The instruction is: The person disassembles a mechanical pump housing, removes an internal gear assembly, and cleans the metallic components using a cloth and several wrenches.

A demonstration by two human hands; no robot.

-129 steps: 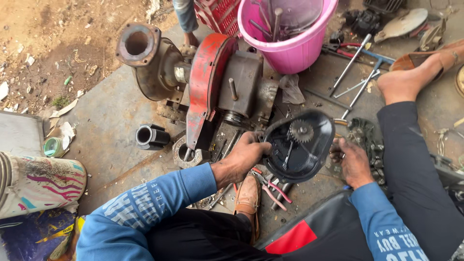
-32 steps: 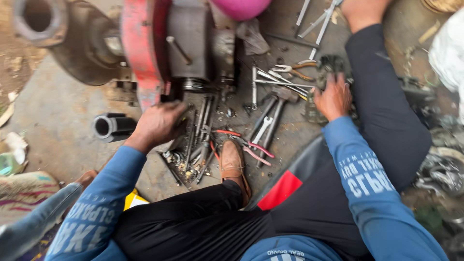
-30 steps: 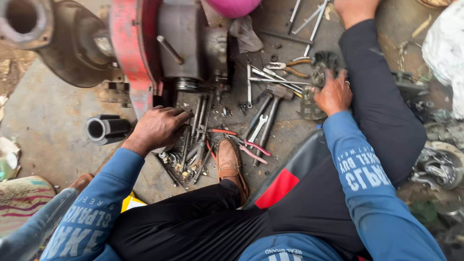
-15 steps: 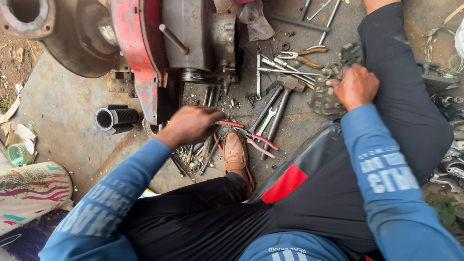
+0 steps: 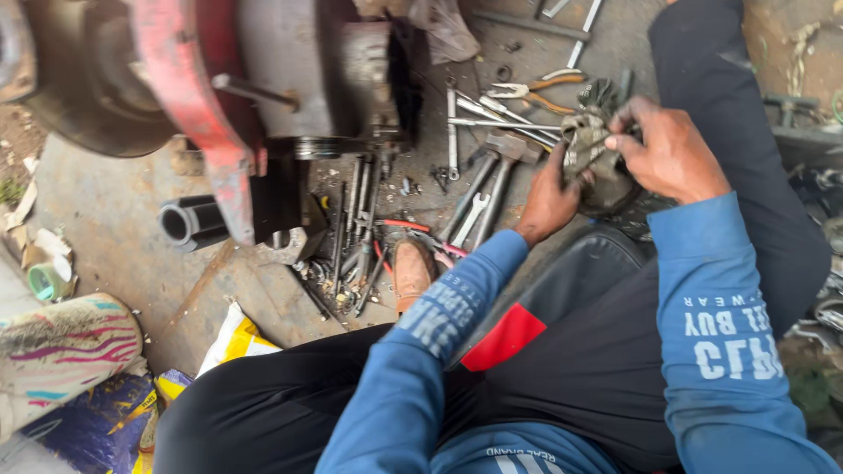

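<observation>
Head view, looking down over the seated person's lap. Both hands meet at upper right above the right knee. The left hand (image 5: 546, 200) closes around the lower left of a grimy grey rag (image 5: 583, 140), thumb and fingers pinching its cloth. The right hand (image 5: 669, 154) curls over the rag from the right, fingertips pressed into the same bundle; whether anything is wrapped inside cannot be told. Both sleeves are blue, over dark trousers with a red patch (image 5: 507, 336).

On the ground just left of the hands lie a hammer (image 5: 492, 180) and a spanner (image 5: 470, 218), side by side and slanted. Beyond them rest pliers with orange handles (image 5: 534, 89) and a row of long steel tools (image 5: 452, 132). A brown shoe (image 5: 413, 274) sits among scattered tools and red-handled pliers (image 5: 397, 226).

At upper left stands an engine (image 5: 299, 79) with a red flywheel guard (image 5: 198, 105). A short black pipe section (image 5: 189, 221) lies on its side beside the guard's lower end. A striped sack (image 5: 61, 342) and a yellow-and-white bag (image 5: 230, 341) occupy the lower left.
</observation>
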